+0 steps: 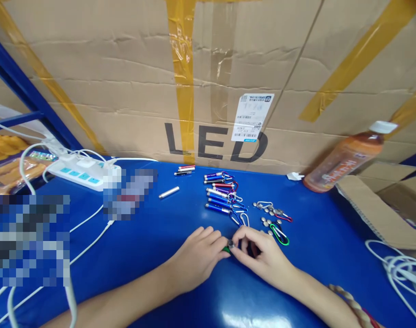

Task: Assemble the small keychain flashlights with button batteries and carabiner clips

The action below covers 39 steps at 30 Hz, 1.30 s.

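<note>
My left hand is closed around a green mini flashlight, of which only a short end shows between the fingers. My right hand pinches a small round silver button cell against that end. Whether it is partly inside the tube I cannot tell. Beyond the hands lies a row of blue, red, black and silver mini flashlights with carabiner clips. Several loose button cells are scattered to their right, beside a green carabiner and a red one.
A silver tube and two thin tubes lie farther back left. The large cardboard box walls off the back. To the left are a power strip and white cables; to the right, a drink bottle and a cable coil.
</note>
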### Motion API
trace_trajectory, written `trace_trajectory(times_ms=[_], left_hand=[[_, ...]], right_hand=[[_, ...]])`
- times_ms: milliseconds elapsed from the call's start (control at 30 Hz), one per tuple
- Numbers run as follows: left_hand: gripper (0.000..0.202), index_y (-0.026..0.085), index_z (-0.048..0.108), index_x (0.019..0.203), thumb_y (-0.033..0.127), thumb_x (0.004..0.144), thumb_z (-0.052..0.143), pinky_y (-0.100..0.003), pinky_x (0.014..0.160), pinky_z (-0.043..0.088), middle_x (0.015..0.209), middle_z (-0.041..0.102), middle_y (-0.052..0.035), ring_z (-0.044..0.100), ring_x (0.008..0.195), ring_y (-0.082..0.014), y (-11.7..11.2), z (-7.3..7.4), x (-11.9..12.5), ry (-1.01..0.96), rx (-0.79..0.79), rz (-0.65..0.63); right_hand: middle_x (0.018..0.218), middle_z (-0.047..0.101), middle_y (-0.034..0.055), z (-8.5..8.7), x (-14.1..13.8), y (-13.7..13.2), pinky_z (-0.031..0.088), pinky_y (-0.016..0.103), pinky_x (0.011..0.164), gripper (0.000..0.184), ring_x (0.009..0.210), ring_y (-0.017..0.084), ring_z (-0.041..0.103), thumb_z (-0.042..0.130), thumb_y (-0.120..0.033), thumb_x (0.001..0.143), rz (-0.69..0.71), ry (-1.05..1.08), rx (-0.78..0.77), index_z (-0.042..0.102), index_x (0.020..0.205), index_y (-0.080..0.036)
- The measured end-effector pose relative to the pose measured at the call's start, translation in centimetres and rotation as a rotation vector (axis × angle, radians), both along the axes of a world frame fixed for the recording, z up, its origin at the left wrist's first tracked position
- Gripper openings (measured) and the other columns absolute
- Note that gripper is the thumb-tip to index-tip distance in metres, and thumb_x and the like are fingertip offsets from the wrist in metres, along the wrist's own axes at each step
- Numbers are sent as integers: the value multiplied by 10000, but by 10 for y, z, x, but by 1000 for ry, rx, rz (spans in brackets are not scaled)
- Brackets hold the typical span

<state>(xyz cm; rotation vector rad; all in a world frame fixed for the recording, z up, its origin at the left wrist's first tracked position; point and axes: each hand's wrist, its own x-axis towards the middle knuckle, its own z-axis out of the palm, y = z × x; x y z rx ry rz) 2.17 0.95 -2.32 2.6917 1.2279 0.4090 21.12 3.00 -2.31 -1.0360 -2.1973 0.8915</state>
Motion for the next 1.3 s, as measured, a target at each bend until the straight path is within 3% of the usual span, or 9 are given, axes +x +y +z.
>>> trace_trajectory(times_ms=[200,367,567,833,1000,1300], left_hand=[[206,182,510,919,233,936,312,-323,737,399,842,588,-15,507,756,-169,0,6,0,-73,-80,-21],[269,186,521,935,254,946,261,-327,719,412,809,589,-19,517,733,-169,-1,5,0,-89,-39,-48],[275,208,529,973,272,947,263,-309,669,434,755,576,-5,514,678,-159,1,3,1,-87,18,-55],[273,208,524,1067,268,946,287,-304,765,468,793,576,-7,543,738,-140,0,1,0,-74,36,-92],[289,194,547,1026,255,946,277,-288,709,483,745,565,-9,534,697,-143,0,4,-1,-96,34,-107],[278,198,514,1071,273,946,278,-286,788,474,785,586,-7,558,761,-140,1,6,-2,-102,14,-98]], right_hand=[[623,526,-36,4,4,0,376,161,480,83,512,60,487,483,-257,858,27,23,-68,518,841,-183],[664,527,-26,10,7,2,369,165,471,56,529,61,476,523,-211,789,119,15,-120,502,747,-179],[635,509,-23,12,7,2,353,178,463,77,518,66,454,552,-184,716,108,2,-136,494,666,-172],[618,525,-11,9,6,5,353,207,485,161,526,84,468,570,-253,738,91,13,-165,491,625,-170],[634,545,0,7,8,4,380,222,522,232,551,93,472,568,-324,797,102,70,-167,515,632,-171],[606,544,-2,3,5,8,370,205,481,312,521,86,486,597,-421,789,102,144,-144,559,621,-161]])
